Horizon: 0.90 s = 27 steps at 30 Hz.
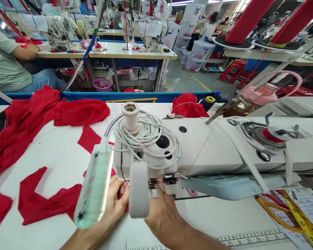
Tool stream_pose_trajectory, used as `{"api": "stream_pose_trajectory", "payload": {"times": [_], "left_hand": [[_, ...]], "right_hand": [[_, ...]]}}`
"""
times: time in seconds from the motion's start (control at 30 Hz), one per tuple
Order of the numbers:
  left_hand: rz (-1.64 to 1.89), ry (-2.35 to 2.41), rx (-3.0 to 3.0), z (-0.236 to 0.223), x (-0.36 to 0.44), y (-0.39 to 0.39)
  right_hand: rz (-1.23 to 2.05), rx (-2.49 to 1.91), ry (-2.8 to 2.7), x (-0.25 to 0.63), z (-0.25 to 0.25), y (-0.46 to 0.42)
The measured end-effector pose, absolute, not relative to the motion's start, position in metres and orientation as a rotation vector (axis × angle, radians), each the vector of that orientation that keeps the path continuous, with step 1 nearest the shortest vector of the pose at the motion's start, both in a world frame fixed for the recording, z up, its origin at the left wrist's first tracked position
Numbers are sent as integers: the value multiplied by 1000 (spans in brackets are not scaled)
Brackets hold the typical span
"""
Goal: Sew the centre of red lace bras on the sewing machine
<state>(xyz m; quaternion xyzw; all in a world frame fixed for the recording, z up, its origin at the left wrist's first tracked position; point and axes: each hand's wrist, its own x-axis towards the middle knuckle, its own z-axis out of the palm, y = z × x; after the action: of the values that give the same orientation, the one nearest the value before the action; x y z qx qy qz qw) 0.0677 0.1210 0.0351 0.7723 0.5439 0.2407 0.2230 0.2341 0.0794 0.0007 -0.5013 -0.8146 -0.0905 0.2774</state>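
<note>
A white sewing machine [206, 142] stands before me, with a coil of pale cable [169, 139] around the knob on its head. Left of the needle area, my left hand [116, 201] is closed, its fingers pinching a bit of red fabric [127, 207]. My right hand [163, 210] lies low beside the needle area; its fingers are hidden behind the machine head, so what they touch cannot be seen. A lit lamp [94, 187] on a flexible neck hangs over part of my left hand. Behind the lamp, a cut red piece [49, 198] lies on the white table [54, 149].
Heaped red cloth [28, 114] covers the table's left side. At the right lie a yellow tape measure [299, 215] and orange-handled scissors [273, 205]. A pink-lidded bottle [258, 97] stands behind the machine. Another person [13, 62] sits at a table across, far left.
</note>
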Motion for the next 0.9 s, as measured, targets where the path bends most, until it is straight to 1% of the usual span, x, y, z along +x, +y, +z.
{"api": "stream_pose_trajectory", "payload": {"times": [0.47, 0.9], "left_hand": [[646, 1517, 2140, 34, 69, 122], [641, 1506, 2135, 37, 70, 123]], "right_hand": [[-233, -1314, -2135, 234, 6, 83], [-163, -1318, -2214, 235, -6, 79]]}}
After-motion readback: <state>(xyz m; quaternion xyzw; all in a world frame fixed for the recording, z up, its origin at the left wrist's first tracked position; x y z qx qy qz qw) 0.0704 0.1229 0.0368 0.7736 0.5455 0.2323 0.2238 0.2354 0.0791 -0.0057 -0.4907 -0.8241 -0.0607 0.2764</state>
